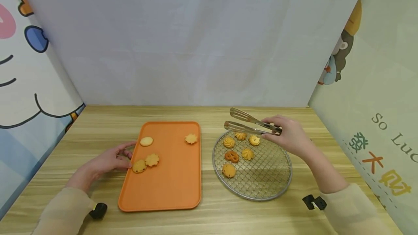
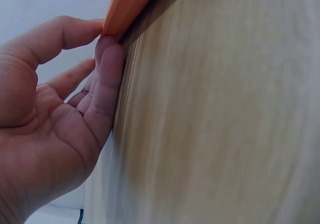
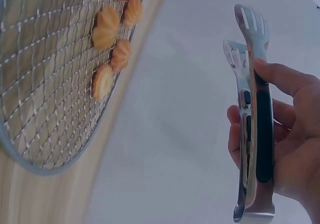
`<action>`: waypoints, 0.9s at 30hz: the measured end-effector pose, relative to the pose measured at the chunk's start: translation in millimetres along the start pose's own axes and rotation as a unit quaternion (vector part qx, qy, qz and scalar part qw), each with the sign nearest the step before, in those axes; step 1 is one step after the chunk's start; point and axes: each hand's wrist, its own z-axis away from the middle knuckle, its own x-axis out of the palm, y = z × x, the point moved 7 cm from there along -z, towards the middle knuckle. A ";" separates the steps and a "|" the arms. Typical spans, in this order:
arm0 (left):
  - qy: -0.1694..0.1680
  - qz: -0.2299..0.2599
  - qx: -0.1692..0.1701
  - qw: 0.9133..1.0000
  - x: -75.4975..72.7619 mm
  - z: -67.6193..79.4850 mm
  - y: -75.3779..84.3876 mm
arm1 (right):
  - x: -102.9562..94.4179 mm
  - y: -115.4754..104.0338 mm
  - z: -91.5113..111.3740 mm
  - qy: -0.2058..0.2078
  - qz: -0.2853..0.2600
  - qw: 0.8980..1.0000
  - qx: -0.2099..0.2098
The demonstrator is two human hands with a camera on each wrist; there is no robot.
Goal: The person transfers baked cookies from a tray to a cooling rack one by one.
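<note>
My right hand (image 1: pixel 291 136) grips metal tongs (image 3: pixel 259 129) with slotted ends, thumb on one arm and fingers round the other. The tongs' ends stand apart with nothing between them, over the far left rim of a round wire rack (image 1: pixel 261 177). Several cookies lie on the rack's left side, among them a pretzel-shaped one (image 1: pixel 231 156) and a round one (image 1: pixel 229 170). At the left edge of an orange tray (image 1: pixel 173 180), my left hand (image 1: pixel 109 158) pinches the rim between thumb and fingers. Near that hand on the tray are a spotted cookie (image 1: pixel 139 166) and a flower-shaped one (image 1: pixel 152 159).
Farther back on the tray lie a pale oval cookie (image 1: pixel 146 141) and another flower-shaped cookie (image 1: pixel 191 139). Tray and rack stand side by side on a wooden table (image 1: pixel 209 220), a narrow strip apart. A white curtain (image 1: pixel 196 46) hangs behind, with printed panels at both sides.
</note>
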 end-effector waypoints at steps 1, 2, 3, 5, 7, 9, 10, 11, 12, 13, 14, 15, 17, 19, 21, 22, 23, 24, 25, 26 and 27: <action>-0.003 -0.002 0.004 1.000 -0.1 -0.4 0.5 | 0.9 -3.1 -2.3 0.002 -0.004 1.000 0.001; -0.008 -0.002 0.008 1.000 0.1 -0.8 1.2 | 1.9 -6.3 -4.7 0.005 -0.009 1.000 0.002; -0.013 -0.004 0.011 1.000 0.3 -1.3 1.8 | 3.0 -9.4 -7.2 0.007 -0.012 1.000 0.003; -0.021 -0.006 0.017 1.000 0.7 -1.9 3.1 | 5.5 -15.6 -12.3 0.012 -0.016 1.000 0.005; -0.029 -0.007 0.018 0.999 1.2 -2.4 3.5 | 8.7 -22.4 -17.2 0.015 -0.022 1.000 0.006; -0.033 -0.012 0.015 0.999 1.4 -2.0 4.0 | 12.7 -29.9 -22.1 0.018 -0.026 0.999 0.004; -0.033 -0.014 0.012 0.999 1.2 -1.6 3.9 | 15.0 -33.8 -24.6 0.020 -0.029 0.999 0.003; -0.033 -0.018 0.011 0.999 1.0 -1.2 3.8 | 17.5 -37.7 -27.1 0.022 -0.033 0.999 0.001; -0.031 -0.020 0.008 0.999 0.8 -0.6 3.4 | 20.1 -41.5 -29.6 0.025 -0.036 0.999 -0.002; -0.029 -0.025 0.008 0.999 0.5 0.4 3.8 | 23.0 -45.2 -32.0 0.027 -0.041 0.999 -0.004; -0.026 -0.029 0.006 0.999 0.2 1.4 3.6 | 26.4 -48.7 -34.4 0.029 -0.046 0.999 -0.007; -0.023 -0.034 0.007 0.999 -0.3 2.2 3.3 | 29.7 -52.2 -36.7 0.031 -0.051 0.998 -0.010; -0.013 -0.043 0.005 0.999 -1.1 3.6 1.7 | 36.9 -58.8 -40.7 0.030 -0.061 0.998 -0.016; -0.004 -0.051 0.005 0.999 -1.6 5.1 0.6 | 44.6 -65.8 -43.7 0.022 -0.072 0.997 -0.018; -0.003 -0.052 0.006 0.999 -1.1 5.9 -0.4 | 51.4 -73.1 -46.2 0.017 -0.075 0.997 -0.020; -0.005 -0.050 0.006 0.999 -0.3 6.3 -0.4 | 54.7 -76.7 -47.2 0.013 -0.075 0.997 -0.019; -0.008 -0.048 0.007 0.999 0.5 6.6 0.2 | 57.8 -79.8 -48.3 0.011 -0.076 0.997 -0.020; -0.012 -0.046 0.007 0.999 1.5 7.0 1.1 | 60.9 -82.9 -49.8 0.011 -0.073 0.997 -0.020; -0.017 -0.044 0.007 0.999 2.4 7.2 2.2 | 63.8 -85.8 -51.2 0.011 -0.072 0.997 -0.020; -0.022 -0.041 0.005 0.999 3.3 7.4 3.4 | 66.9 -88.3 -52.7 0.012 -0.069 0.997 -0.021; -0.025 -0.042 0.004 0.999 4.0 7.5 4.7 | 70.0 -90.7 -54.3 0.010 -0.069 0.997 -0.021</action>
